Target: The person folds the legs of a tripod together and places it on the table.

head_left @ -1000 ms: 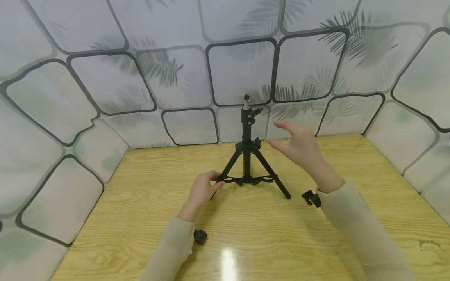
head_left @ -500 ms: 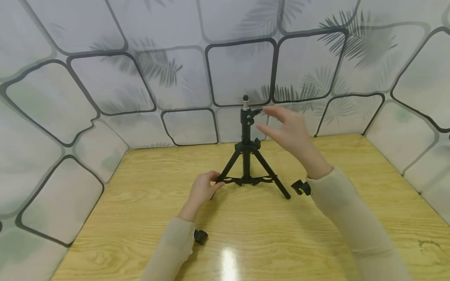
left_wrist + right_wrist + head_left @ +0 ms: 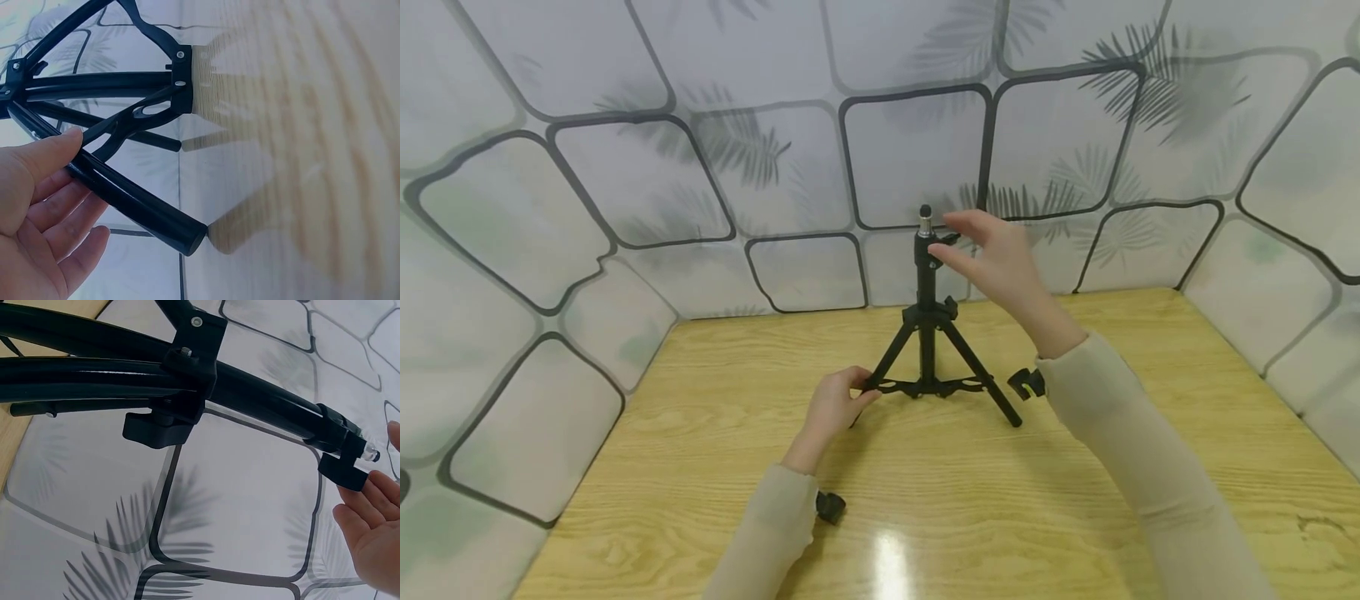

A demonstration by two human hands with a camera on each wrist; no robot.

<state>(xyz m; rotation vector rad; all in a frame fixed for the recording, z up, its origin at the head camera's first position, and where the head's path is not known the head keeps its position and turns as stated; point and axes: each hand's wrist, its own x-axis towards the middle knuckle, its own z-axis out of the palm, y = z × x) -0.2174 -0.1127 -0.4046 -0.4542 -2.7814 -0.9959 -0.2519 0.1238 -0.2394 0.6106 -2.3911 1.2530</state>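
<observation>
A small black tripod stand (image 3: 927,279) stands upright on the wooden table, legs spread, with a short silver-coloured tip on its column. My left hand (image 3: 829,408) pinches its left leg (image 3: 140,200) between thumb and fingers, close to where the brace joins. At the top of the column, my right hand (image 3: 1006,262) has thumb and fingers apart beside the upper locking knob (image 3: 342,470). In the right wrist view the fingertips reach behind that knob; whether they touch it I cannot tell. Lower down sits a second knob (image 3: 156,428), on the leg collar.
The wood-grain table (image 3: 925,500) reaches back to a patterned cloth wall (image 3: 805,167), with more cloth at both sides. Black wrist mounts (image 3: 831,507) stick out from the sleeves.
My right hand has moved left and up from beside the stand to the top of its column, fingers still apart. The left hand keeps its hold on the leg; the tripod stands where it was.
</observation>
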